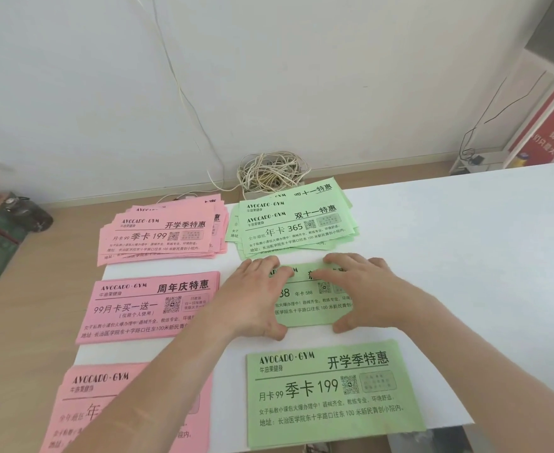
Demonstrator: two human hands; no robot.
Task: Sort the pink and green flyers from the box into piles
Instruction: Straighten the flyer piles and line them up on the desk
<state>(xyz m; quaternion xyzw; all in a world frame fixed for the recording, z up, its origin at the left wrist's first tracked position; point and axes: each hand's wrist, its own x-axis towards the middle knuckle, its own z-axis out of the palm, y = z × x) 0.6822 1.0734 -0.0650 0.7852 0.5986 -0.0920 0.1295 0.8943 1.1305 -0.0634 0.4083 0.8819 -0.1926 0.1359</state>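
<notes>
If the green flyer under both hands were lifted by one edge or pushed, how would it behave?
The green flyer looks paper-thin and lies flat, so it would probably droop if lifted by one edge. On the smooth white table it would likely slide easily; the left hand and right hand both rest on it.

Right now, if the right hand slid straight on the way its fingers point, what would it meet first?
Probably the far green pile, just ahead of the right hand; the left hand lies close beside.
</notes>
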